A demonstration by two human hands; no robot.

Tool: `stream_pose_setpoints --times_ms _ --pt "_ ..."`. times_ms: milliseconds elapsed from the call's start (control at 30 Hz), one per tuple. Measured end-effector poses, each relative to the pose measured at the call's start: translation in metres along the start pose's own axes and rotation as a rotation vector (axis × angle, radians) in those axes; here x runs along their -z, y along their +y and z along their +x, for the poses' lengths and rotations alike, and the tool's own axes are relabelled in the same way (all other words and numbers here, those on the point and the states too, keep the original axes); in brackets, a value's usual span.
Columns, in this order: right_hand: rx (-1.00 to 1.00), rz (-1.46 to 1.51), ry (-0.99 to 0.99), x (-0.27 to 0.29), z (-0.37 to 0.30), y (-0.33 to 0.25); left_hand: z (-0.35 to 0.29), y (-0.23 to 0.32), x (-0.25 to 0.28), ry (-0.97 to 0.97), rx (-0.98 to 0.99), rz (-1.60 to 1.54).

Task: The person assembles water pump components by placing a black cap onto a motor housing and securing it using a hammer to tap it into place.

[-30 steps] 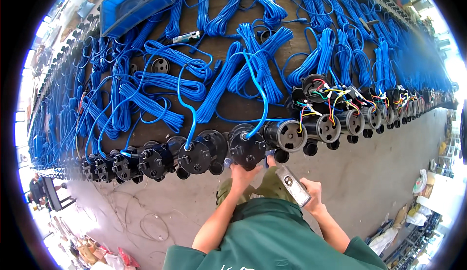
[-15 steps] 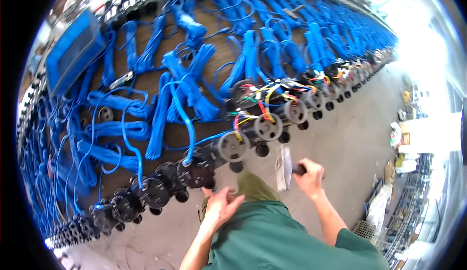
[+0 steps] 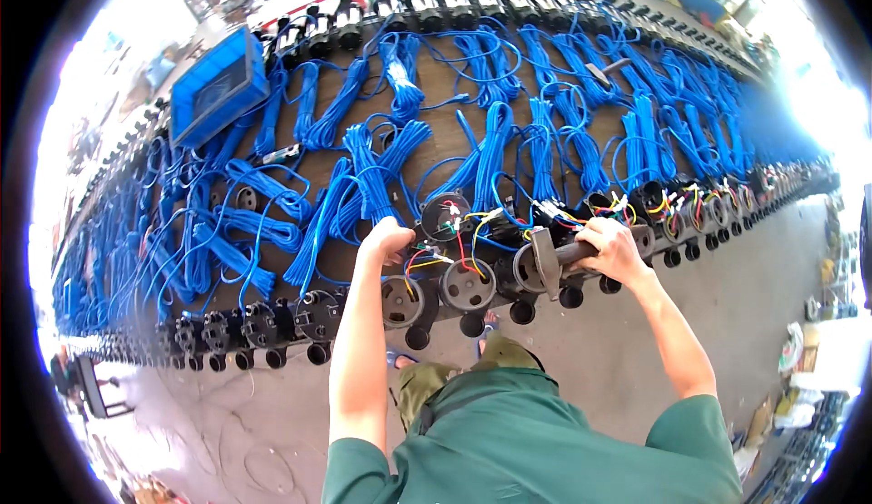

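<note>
My right hand is wrapped round the dark handle of a hammer, whose grey head hangs over the row of round black housings. Just left of the hammer lies an open round housing with red and yellow wires. My left hand is closed at the row's edge, beside a round black cap with coloured wires; what its fingers hold is hidden. Beyond that hand lies a tied bundle of blue cable.
Many blue cable bundles cover the brown table. A blue crate stands at the far left. Another tool with a handle lies among the far bundles. Black fittings line the far edge. Grey floor lies below the near edge.
Both hands have risen from near my body to the row of housings. The hammer in my right hand has come up over the housings. The view has shifted.
</note>
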State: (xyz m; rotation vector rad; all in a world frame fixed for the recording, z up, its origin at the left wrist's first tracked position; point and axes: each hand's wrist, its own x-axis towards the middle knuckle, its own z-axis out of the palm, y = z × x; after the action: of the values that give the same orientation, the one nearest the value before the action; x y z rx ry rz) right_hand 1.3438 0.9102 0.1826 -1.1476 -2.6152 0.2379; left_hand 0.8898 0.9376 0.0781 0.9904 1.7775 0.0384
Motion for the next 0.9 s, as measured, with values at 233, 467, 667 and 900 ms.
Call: stream_pose_setpoints --times_ms 233,467,667,900 --pt "-0.051 0.029 -0.043 0.028 0.028 -0.031 -0.015 -0.019 -0.007 0.111 -0.053 -0.094" --pt "0.060 0.629 0.030 -0.002 0.077 -0.134 -0.066 -0.041 -0.039 0.843 -0.416 -0.022" --pt "0.131 -0.238 0.065 -0.063 0.138 -0.166 -0.085 -0.038 -0.039 0.936 -0.471 -0.138" --pt "-0.112 -0.267 0.012 -0.069 0.134 -0.125 -0.100 -0.043 -0.005 0.826 -0.430 -0.268"
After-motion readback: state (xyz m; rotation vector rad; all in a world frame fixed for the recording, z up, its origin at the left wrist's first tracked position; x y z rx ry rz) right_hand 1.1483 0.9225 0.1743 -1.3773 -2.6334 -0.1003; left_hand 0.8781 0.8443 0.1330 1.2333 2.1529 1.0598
